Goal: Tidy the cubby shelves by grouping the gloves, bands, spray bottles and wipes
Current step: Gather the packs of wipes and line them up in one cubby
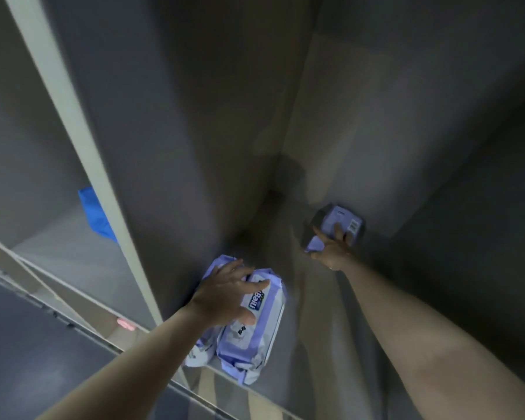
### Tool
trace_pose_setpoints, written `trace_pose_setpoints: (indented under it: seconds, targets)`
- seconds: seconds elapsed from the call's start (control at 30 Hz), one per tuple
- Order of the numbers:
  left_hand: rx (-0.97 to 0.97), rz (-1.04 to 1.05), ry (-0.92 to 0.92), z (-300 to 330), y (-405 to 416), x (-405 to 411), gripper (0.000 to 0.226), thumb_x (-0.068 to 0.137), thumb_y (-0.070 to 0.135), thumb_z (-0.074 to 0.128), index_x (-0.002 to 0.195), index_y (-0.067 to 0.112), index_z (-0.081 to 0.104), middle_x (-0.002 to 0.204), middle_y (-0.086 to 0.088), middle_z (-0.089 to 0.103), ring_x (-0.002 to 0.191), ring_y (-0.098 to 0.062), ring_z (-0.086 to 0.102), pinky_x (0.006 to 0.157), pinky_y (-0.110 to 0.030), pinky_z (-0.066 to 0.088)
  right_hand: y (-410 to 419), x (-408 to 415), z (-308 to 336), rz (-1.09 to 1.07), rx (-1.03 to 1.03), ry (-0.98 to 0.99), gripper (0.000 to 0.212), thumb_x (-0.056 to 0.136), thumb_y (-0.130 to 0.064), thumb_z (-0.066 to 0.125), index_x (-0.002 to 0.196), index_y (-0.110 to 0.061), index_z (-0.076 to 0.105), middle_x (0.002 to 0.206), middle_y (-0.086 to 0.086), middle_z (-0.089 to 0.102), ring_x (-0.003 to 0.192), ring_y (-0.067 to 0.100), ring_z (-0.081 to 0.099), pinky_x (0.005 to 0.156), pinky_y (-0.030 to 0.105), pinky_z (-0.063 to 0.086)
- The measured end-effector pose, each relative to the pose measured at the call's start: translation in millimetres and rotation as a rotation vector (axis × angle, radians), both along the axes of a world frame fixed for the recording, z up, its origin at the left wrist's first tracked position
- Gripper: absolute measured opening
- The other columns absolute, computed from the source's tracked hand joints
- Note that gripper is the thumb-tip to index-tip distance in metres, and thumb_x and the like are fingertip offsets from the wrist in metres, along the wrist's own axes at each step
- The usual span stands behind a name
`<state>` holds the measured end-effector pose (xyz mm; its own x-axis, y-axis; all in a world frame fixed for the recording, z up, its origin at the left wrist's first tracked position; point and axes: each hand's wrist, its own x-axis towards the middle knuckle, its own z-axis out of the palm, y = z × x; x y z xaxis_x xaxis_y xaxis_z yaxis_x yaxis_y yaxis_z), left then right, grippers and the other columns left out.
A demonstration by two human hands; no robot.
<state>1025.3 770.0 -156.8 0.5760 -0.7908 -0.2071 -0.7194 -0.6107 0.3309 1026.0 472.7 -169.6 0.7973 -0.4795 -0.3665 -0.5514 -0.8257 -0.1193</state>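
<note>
From the head camera, both bare arms reach into a dim grey cubby (376,122). The left hand (225,294), at six o'clock, lies with fingers spread wide on top of two purple-and-white wipes packs (256,334) lying side by side at the cubby's front edge. At four o'clock the right hand (331,247) grips a third wipes pack (341,218) deep against the back wall, fingers curled over it. At nine o'clock, beyond the divider (82,140), a blue item (93,212) sits in the neighbouring cubby.

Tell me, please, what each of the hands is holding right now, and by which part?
The right hand grips a purple wipes pack by its near end. The left hand lies spread on top of two front wipes packs.
</note>
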Motion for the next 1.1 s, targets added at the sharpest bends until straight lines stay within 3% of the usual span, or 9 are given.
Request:
trace_pose_setpoints:
  seconds: [0.17, 0.33, 0.43, 0.53, 0.6, 0.7, 0.8, 0.87, 1.1]
  targets:
    - [-0.025, 0.022, 0.022, 1.6, 0.5, 0.3, 0.072, 0.08, 0.046, 0.068, 0.143, 0.047, 0.034, 0.157, 0.013, 0.02, 0.146, -0.008, 0.006, 0.113, -0.029, 0.018, 6.7, -24.4, -13.3, 0.058, -0.147, -0.137, 0.068, 0.088, -0.045, 0.06, 0.148, -0.033, 0.029, 0.162, 0.009, -0.001, 0.145, 0.047, 0.001, 0.119, 0.046, 0.014]
    - [-0.013, 0.011, 0.019, 4.0, 1.2, -1.3, 0.071, 0.083, 0.046, 0.065, 0.145, 0.045, 0.031, 0.158, 0.012, 0.019, 0.147, -0.01, 0.006, 0.115, -0.034, 0.017, 41.5, -90.2, -23.5, 0.026, -0.18, -0.337, 0.051, 0.084, -0.051, 0.06, 0.131, -0.033, 0.049, 0.162, -0.004, 0.011, 0.148, 0.029, 0.005, 0.102, 0.04, 0.042]
    - [-0.008, 0.002, 0.042, 5.3, 1.1, -0.7, 0.069, 0.085, 0.046, 0.063, 0.146, 0.043, 0.029, 0.159, 0.01, 0.017, 0.148, -0.012, 0.004, 0.116, -0.033, 0.013, 71.7, -142.5, -25.1, -0.044, -0.164, -0.423, 0.045, 0.078, -0.055, 0.066, 0.116, -0.033, 0.059, 0.156, -0.006, 0.026, 0.145, 0.023, 0.016, 0.096, 0.039, 0.045]
    - [0.011, -0.012, 0.03, 5.5, 0.6, 0.1, 0.07, 0.086, 0.047, 0.061, 0.147, 0.042, 0.027, 0.16, 0.009, 0.015, 0.148, -0.013, 0.004, 0.116, -0.034, 0.012, 111.7, -190.0, -25.1, -0.127, -0.162, -0.534, 0.032, 0.067, -0.036, 0.08, 0.094, -0.029, 0.065, 0.139, 0.0, 0.048, 0.129, 0.03, 0.04, 0.082, 0.042, 0.046]
    - [0.025, -0.022, 0.022, 5.6, 0.6, 0.4, 0.07, 0.086, 0.048, 0.061, 0.147, 0.042, 0.027, 0.16, 0.009, 0.015, 0.148, -0.014, 0.004, 0.116, -0.035, 0.012, 133.0, -210.9, -28.2, -0.219, -0.063, -0.704, 0.036, 0.058, -0.015, 0.086, 0.088, -0.023, 0.067, 0.127, 0.004, 0.057, 0.117, 0.036, 0.05, 0.083, 0.038, 0.044]
    - [0.038, -0.033, 0.022, 5.8, 0.3, 0.6, 0.072, 0.086, 0.047, 0.061, 0.148, 0.041, 0.026, 0.16, 0.008, 0.015, 0.148, -0.016, 0.004, 0.117, -0.035, 0.011, 145.7, -226.5, -26.7, -0.434, 0.354, -1.014, 0.058, 0.065, 0.002, 0.081, 0.112, -0.025, 0.06, 0.126, 0.004, 0.055, 0.117, 0.029, 0.052, 0.091, 0.015, 0.037]
    - [0.056, -0.034, 0.03, 6.4, -0.2, 0.4, 0.071, 0.088, 0.048, 0.06, 0.148, 0.042, 0.023, 0.161, 0.008, 0.012, 0.149, -0.015, 0.0, 0.118, -0.035, 0.007, 157.5, -227.6, -24.5, -0.63, 0.818, -1.028, 0.061, 0.08, -0.017, 0.072, 0.133, -0.03, 0.045, 0.14, 0.002, 0.052, 0.126, 0.024, 0.053, 0.1, 0.036, 0.047]
    - [0.085, -0.042, 0.043, 7.4, -0.7, -0.1, 0.071, 0.09, 0.048, 0.057, 0.149, 0.042, 0.019, 0.162, 0.007, 0.007, 0.149, -0.016, -0.004, 0.118, -0.036, 0.004, 159.8, -222.4, -27.1, -0.629, 0.884, -0.941, 0.056, 0.09, -0.004, 0.061, 0.133, -0.035, 0.042, 0.142, 0.002, 0.052, 0.128, 0.026, 0.052, 0.104, 0.053, 0.043]
    - [0.155, -0.078, 0.046, 13.9, 0.0, -4.4, 0.068, 0.095, 0.044, 0.051, 0.151, 0.039, 0.013, 0.162, 0.004, 0.001, 0.149, -0.019, -0.008, 0.12, -0.041, 0.003, 163.6, -218.0, -21.4, -0.555, 0.954, -0.784, 0.057, 0.093, -0.001, 0.055, 0.136, -0.035, 0.043, 0.133, -0.006, 0.06, 0.118, 0.015, 0.06, 0.101, 0.049, 0.048]
